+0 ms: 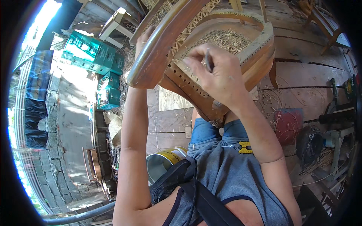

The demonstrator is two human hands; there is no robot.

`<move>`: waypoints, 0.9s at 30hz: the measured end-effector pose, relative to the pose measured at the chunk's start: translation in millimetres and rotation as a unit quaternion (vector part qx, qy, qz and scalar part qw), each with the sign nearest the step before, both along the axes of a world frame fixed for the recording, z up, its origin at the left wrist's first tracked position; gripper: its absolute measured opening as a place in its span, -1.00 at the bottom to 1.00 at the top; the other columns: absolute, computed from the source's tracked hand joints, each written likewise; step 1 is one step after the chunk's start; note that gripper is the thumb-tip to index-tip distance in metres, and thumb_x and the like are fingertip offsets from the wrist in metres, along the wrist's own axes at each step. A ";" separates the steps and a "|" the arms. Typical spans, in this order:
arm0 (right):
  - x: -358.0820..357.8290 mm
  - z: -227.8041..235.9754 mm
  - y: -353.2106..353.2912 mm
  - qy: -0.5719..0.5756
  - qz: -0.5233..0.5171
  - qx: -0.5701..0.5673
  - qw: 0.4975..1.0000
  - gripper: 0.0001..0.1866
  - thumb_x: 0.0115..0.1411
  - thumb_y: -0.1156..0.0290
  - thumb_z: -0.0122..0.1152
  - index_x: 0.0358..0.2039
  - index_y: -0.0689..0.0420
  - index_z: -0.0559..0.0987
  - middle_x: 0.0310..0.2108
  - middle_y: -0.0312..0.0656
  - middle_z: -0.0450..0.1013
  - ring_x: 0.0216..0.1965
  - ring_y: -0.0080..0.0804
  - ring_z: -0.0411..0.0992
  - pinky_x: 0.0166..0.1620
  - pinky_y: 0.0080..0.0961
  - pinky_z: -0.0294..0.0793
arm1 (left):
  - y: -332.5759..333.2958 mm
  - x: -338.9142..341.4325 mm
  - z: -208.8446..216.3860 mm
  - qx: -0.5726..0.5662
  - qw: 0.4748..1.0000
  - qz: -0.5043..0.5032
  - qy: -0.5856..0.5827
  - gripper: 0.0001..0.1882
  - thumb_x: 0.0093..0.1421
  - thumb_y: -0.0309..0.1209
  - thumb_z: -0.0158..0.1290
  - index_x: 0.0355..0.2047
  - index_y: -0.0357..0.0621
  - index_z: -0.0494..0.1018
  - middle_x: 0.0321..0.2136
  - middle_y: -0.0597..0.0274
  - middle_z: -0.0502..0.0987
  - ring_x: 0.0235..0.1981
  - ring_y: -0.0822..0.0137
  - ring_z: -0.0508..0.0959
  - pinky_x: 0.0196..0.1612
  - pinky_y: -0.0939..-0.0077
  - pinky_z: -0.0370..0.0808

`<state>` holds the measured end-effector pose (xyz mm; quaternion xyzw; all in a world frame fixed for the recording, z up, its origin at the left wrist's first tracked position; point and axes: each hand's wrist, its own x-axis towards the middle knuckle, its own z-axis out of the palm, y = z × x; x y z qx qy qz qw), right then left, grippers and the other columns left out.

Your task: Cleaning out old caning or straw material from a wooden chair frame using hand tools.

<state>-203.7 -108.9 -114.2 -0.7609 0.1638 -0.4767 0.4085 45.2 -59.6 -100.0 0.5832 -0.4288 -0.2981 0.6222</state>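
Note:
A wooden chair frame [258,51] rests tilted over my lap, its seat rail drilled with a row of small holes. Woven cane [188,32] runs along the inner edge of a broad, polished curved rail [152,56]. My right hand [222,73] is closed around a slim, dark, pointed-looking tool [208,61], above the drilled rail. Behind the curved rail, my left hand [143,39] is against the far side of the frame. The rail covers most of its fingers, so their grip does not show.
Cane scraps [226,39] lie within the frame and on the plank floor. Green crates [92,52] are stacked at the left. A yellow tin [166,160] lies beside my left thigh. On the right are a red flat piece [288,124] and a wooden chair [326,30].

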 end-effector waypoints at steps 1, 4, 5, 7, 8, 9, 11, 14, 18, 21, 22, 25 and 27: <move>2.6 -1.0 0.8 0.005 0.001 -0.002 1.000 -0.80 0.23 0.34 0.36 -0.26 0.21 0.63 -0.48 -0.17 0.56 -0.54 -0.51 0.44 -0.43 -0.53 0.41 | 10.3 -3.9 2.4 0.007 0.987 0.031 -0.154 -0.65 0.29 -0.35 0.15 0.01 -0.27 0.46 -0.18 0.21 0.58 -0.21 0.47 0.61 -0.20 0.62 0.55; 8.2 -4.8 0.9 0.010 0.005 0.033 0.999 -0.71 0.27 0.22 0.30 -0.27 0.23 0.61 -0.47 -0.11 0.56 -0.56 -0.45 0.44 -0.44 -0.50 0.40 | 38.4 -13.8 10.4 0.006 0.953 0.065 -0.295 -0.61 0.33 -0.36 0.10 0.09 -0.30 0.43 -0.10 0.17 0.59 -0.13 0.45 0.61 -0.13 0.60 0.56; 8.0 -4.8 -1.6 0.005 0.016 0.049 0.999 -0.67 0.29 0.16 0.26 -0.28 0.24 0.61 -0.47 -0.09 0.56 -0.57 -0.43 0.44 -0.45 -0.49 0.39 | 44.6 -15.2 13.6 0.003 0.990 0.042 -0.133 -0.59 0.32 -0.37 0.11 0.12 -0.31 0.42 -0.07 0.15 0.59 -0.11 0.44 0.61 -0.10 0.58 0.57; 0.9 -1.5 -12.3 0.173 0.008 0.074 0.982 -0.58 0.34 0.06 0.15 -0.26 0.23 0.59 -0.51 -0.08 0.53 -0.60 -0.41 0.42 -0.49 -0.49 0.37 | 51.5 -14.8 18.0 -0.034 0.996 -0.018 -0.080 -0.57 0.31 -0.43 0.12 0.16 -0.32 0.41 -0.02 0.12 0.58 -0.07 0.36 0.62 -0.01 0.49 0.57; -6.0 1.4 -19.5 0.257 0.016 0.083 0.963 -0.54 0.37 0.01 0.09 -0.25 0.23 0.59 -0.53 -0.08 0.51 -0.61 -0.40 0.41 -0.51 -0.50 0.35 | 52.2 -13.8 17.5 -0.050 0.996 -0.049 -0.052 -0.55 0.30 -0.46 0.12 0.17 -0.32 0.41 0.01 0.10 0.58 -0.05 0.33 0.62 0.03 0.45 0.57; -13.8 6.2 -32.4 0.192 0.005 0.034 0.981 -0.53 0.39 0.01 0.03 -0.23 0.23 0.56 -0.56 -0.07 0.49 -0.61 -0.30 0.43 -0.50 -0.42 0.41 | 50.7 -10.2 17.2 -0.035 0.996 -0.060 0.054 -0.56 0.28 -0.48 0.14 0.16 -0.32 0.42 0.02 0.09 0.58 -0.03 0.30 0.62 0.04 0.42 0.57; -26.2 14.5 -48.9 0.046 0.015 0.008 0.999 -0.53 0.42 0.01 -0.06 -0.17 0.24 0.51 -0.61 -0.07 0.46 -0.61 -0.18 0.46 -0.46 -0.32 0.50 | 47.1 -3.0 8.8 -0.025 0.988 -0.071 -0.134 -0.58 0.31 -0.49 0.08 0.18 -0.29 0.40 0.01 0.06 0.57 -0.06 0.31 0.62 0.00 0.44 0.59; -40.3 14.0 -46.6 -0.373 0.215 0.327 0.841 -0.53 0.44 0.02 -0.10 -0.05 0.22 0.48 -0.63 -0.12 0.43 -0.58 -0.25 0.48 -0.41 -0.32 0.53 | 41.1 12.1 -10.8 0.021 1.000 -0.006 0.013 -0.61 0.39 -0.45 -0.02 0.20 -0.26 0.37 -0.01 0.02 0.57 -0.13 0.32 0.64 -0.08 0.51 0.62; -39.6 -16.5 3.8 0.169 0.188 0.245 0.936 -0.60 0.42 0.09 -0.03 -0.19 0.20 0.54 -0.58 -0.17 0.42 -0.51 -0.35 0.44 -0.36 -0.38 0.40 | 39.7 34.4 -15.6 -0.027 0.936 -0.219 0.275 -0.66 0.41 -0.40 -0.02 0.15 -0.26 0.39 -0.07 0.02 0.59 -0.16 0.29 0.65 -0.14 0.49 0.66; -44.0 -25.1 5.3 0.145 0.097 0.106 0.979 -0.62 0.42 0.11 0.04 -0.19 0.24 0.48 -0.57 -0.24 0.38 -0.52 -0.48 0.44 -0.43 -0.42 0.41 | 44.0 33.4 -5.8 0.037 0.969 -0.060 0.239 -0.74 0.43 -0.39 -0.04 0.05 -0.24 0.41 -0.19 0.03 0.61 -0.24 0.25 0.67 -0.23 0.41 0.70; -42.7 -24.0 -0.3 0.145 0.127 0.117 0.974 -0.64 0.41 0.13 0.06 -0.19 0.24 0.48 -0.57 -0.19 0.38 -0.51 -0.43 0.45 -0.41 -0.39 0.41 | 44.4 30.0 -1.1 0.045 0.971 -0.057 0.229 -0.78 0.40 -0.40 0.00 -0.01 -0.22 0.43 -0.24 0.09 0.61 -0.27 0.32 0.66 -0.24 0.47 0.67; -27.4 -14.4 -4.6 0.115 0.122 0.103 0.980 -0.70 0.40 0.22 0.09 -0.21 0.25 0.47 -0.55 -0.07 0.41 -0.50 -0.29 0.48 -0.38 -0.31 0.42 | 44.7 17.5 10.3 0.041 0.980 -0.088 0.171 -0.84 0.35 -0.42 0.10 -0.11 -0.20 0.47 -0.31 0.21 0.62 -0.31 0.47 0.64 -0.23 0.61 0.60; -13.8 -7.1 -4.2 0.095 0.095 0.014 0.991 -0.76 0.39 0.29 0.10 -0.20 0.25 0.46 -0.54 0.01 0.42 -0.50 -0.18 0.48 -0.38 -0.27 0.41 | 44.6 13.7 14.4 0.053 0.990 -0.086 0.103 -0.80 0.35 -0.43 0.10 -0.07 -0.24 0.48 -0.26 0.20 0.63 -0.26 0.47 0.64 -0.19 0.62 0.59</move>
